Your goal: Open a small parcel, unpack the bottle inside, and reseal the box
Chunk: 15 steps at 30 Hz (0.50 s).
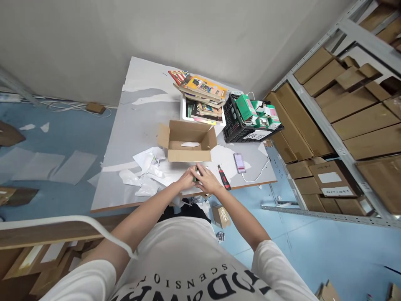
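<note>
At the table's front edge my left hand (186,179) and my right hand (208,180) meet, fingers closed around a small green item (196,172). Most of that item is covered by my fingers, so its kind cannot be made out. Just beyond my hands stands an open cardboard box (189,156) with its flaps spread; a white slip of paper (190,144) lies inside. To the right of my right hand rests a red and black box cutter (224,177). Crumpled clear plastic packaging (148,184) and white paper lie left of my left hand.
Behind the box, a white bin (185,109) is heaped with books (203,87). Beside it stands a black crate (231,121) of green boxes (245,108). A phone (239,162) on a cable lies at right. Shelves of cartons (357,108) flank the table (134,121).
</note>
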{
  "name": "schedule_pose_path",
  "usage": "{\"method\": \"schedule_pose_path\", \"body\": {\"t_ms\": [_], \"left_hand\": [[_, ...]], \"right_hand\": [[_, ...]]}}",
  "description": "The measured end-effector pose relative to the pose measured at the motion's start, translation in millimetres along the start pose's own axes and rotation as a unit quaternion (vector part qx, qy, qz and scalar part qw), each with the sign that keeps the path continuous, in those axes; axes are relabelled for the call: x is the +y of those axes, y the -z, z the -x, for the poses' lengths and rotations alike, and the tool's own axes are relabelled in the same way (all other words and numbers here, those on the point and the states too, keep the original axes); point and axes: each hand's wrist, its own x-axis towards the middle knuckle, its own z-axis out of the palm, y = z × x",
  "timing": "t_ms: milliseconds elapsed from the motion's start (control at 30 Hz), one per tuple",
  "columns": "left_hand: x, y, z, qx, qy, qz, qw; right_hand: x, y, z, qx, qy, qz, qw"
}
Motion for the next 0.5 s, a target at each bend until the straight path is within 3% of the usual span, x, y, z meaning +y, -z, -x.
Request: {"method": "schedule_pose_path", "body": {"t_ms": [267, 400, 500], "left_hand": [[-12.1, 10.0, 15.4, -0.128, 0.047, -0.212, 0.968], [-15.3, 32.8, 43.4, -0.102, 0.102, -0.220, 0.965], [-13.4, 57.1, 66.6, -0.084, 0.203, -0.146, 0.965]], "right_hand": [[-1.0, -2.4, -15.8, -0.013, -0.043, -0.013, 0.999], [10.0, 5.4, -10.3, 0.008, -0.072, -0.063, 0.995], [35.7, 45.0, 17.7, 0.055, -0.068, -0.144, 0.986]]}}
